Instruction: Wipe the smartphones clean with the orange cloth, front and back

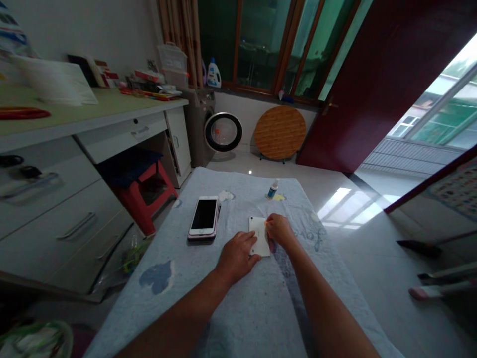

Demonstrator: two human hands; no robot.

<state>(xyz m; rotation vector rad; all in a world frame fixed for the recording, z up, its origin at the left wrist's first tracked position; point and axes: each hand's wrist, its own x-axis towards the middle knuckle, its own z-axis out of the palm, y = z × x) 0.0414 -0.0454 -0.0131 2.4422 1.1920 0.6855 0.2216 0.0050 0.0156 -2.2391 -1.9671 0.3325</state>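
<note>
A white phone (262,239) lies on the cloth-covered table, its back with the camera lens facing up. My left hand (238,254) grips the phone's left side, fingertips on its back and thumb at the near edge. At the phone's upper right edge, my right hand (280,229) is closed with the fingers pinched together. What the pinch holds, if anything, is hidden. Beyond the right hand stands a small bottle (273,189) with a white top. To the left lies a stack of phones, the top one a white phone (203,216) with its dark screen up.
The grey-blue cloth (156,318) covers the table. A desk (122,122) with drawers runs along the left, with a red stool (149,196) under it. Behind are a washing machine (199,114) with its door open and a round wooden tabletop (280,133) against the wall.
</note>
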